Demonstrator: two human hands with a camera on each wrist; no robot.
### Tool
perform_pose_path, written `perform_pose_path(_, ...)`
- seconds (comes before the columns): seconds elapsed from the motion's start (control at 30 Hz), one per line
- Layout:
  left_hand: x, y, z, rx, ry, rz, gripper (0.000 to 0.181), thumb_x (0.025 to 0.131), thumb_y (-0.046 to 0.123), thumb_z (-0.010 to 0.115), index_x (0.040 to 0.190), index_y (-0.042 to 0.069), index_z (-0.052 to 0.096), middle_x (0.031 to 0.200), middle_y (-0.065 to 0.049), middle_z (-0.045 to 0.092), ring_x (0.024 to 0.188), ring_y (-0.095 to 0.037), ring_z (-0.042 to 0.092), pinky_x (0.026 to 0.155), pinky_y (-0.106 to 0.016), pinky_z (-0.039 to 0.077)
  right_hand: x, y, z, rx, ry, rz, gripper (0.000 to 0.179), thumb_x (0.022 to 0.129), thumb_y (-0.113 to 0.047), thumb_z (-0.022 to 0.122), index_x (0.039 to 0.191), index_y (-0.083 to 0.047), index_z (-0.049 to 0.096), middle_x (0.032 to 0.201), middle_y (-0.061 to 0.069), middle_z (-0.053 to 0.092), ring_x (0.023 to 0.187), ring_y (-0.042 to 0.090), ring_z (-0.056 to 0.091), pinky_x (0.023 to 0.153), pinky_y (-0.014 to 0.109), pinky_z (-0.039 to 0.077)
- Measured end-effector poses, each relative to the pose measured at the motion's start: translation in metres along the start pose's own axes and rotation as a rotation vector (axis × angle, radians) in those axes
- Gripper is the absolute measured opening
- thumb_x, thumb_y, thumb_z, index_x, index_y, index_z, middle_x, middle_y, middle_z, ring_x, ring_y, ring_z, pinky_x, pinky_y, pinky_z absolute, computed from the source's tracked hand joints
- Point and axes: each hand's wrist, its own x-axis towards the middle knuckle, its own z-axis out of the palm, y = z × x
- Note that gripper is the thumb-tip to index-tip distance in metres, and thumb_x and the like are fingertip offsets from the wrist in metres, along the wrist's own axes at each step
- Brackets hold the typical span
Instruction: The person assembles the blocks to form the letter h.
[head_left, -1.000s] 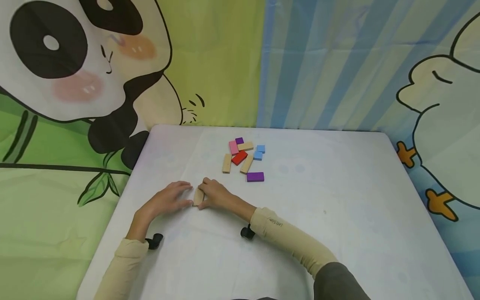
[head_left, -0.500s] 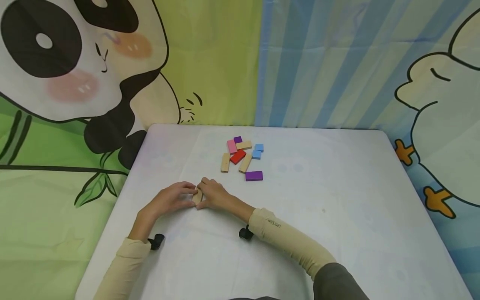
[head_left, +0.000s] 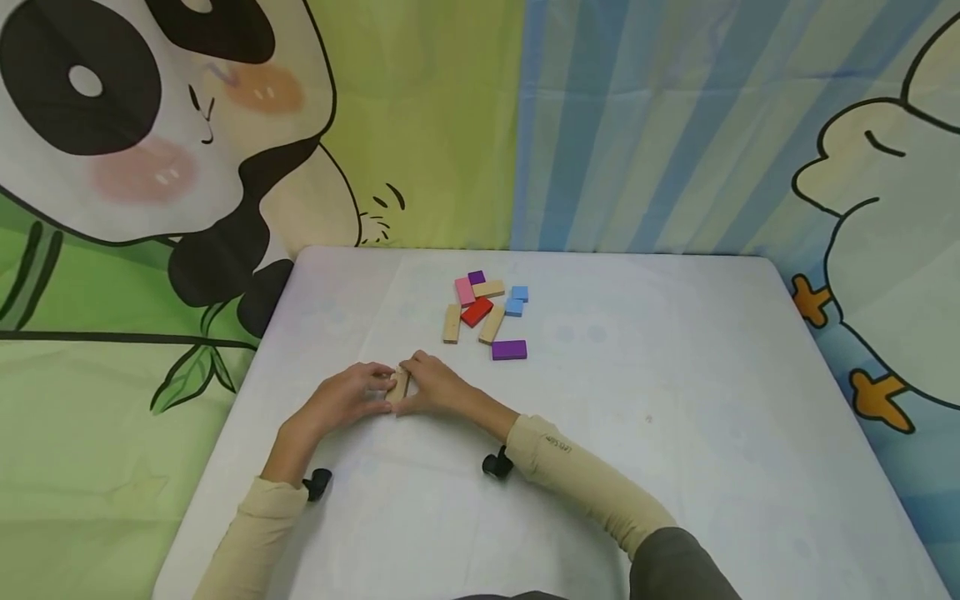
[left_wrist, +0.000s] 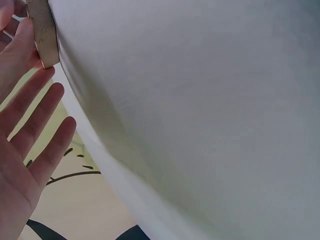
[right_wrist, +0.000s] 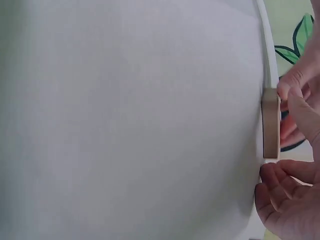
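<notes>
A plain wooden block (head_left: 400,385) is at the left of the white table, between the two hands. My right hand (head_left: 435,385) pinches it, index finger at its far end and thumb at its near end. From the other side my left hand (head_left: 351,392) holds the block between thumb and index finger. In the left wrist view the block (left_wrist: 45,37) lies against the left thumb, and the left hand's other fingers (left_wrist: 57,132) are spread. The right wrist view shows the block (right_wrist: 271,125) lengthwise, with right fingertips (right_wrist: 268,172) curled right at its lower end.
Farther back lies a loose group of blocks: a red block (head_left: 477,312), a pink block (head_left: 464,291), a purple block (head_left: 509,350), a small blue block (head_left: 513,307) and several plain wooden ones. A cartoon-printed curtain (head_left: 435,125) hangs behind the table (head_left: 675,358).
The left hand has moved in from beside the wooden block to touch it. The block has turned slightly, showing a darker side edge. The other blocks lie as before.
</notes>
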Motion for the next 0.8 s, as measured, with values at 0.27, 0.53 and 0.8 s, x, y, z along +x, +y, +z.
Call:
perform_pose_path(0.27,-0.003,0.005,0.003,0.029,0.02,-0.01,0.048,0.08,0.032,0.076,0.122,0.009,0.068,0.132,-0.006,0.061,0.121,-0.03,0.058,0.094,-0.049,0.051,-0.015,0.032,-0.041,0.137,0.114,0.114,0.074,0.084,-0.043,0.072,0.143,-0.006,0.046,0.128,0.011,0.055,0.113,0.021,0.056,0.096,0.034,0.052)
perform_pose_path(0.53,-0.01,0.008,0.006,0.052,0.053,0.015,0.047,0.08,0.029,0.077,0.122,0.008,0.068,0.131,-0.008,0.061,0.119,-0.03,0.059,0.092,-0.047,0.052,-0.049,0.069,-0.066,0.117,0.237,0.249,0.064,0.086,-0.037,0.072,0.138,-0.007,0.051,0.122,0.014,0.056,0.104,0.024,0.054,0.088,0.038,0.053)
perform_pose_path(0.8,-0.015,0.013,0.006,0.121,0.09,0.067,0.046,0.079,0.027,0.077,0.12,0.008,0.069,0.129,-0.009,0.063,0.115,-0.03,0.061,0.089,-0.046,0.053,-0.072,0.091,-0.063,0.017,0.263,0.375,0.054,0.086,-0.039,0.071,0.133,-0.016,0.059,0.122,0.014,0.057,0.106,0.026,0.055,0.086,0.04,0.055)
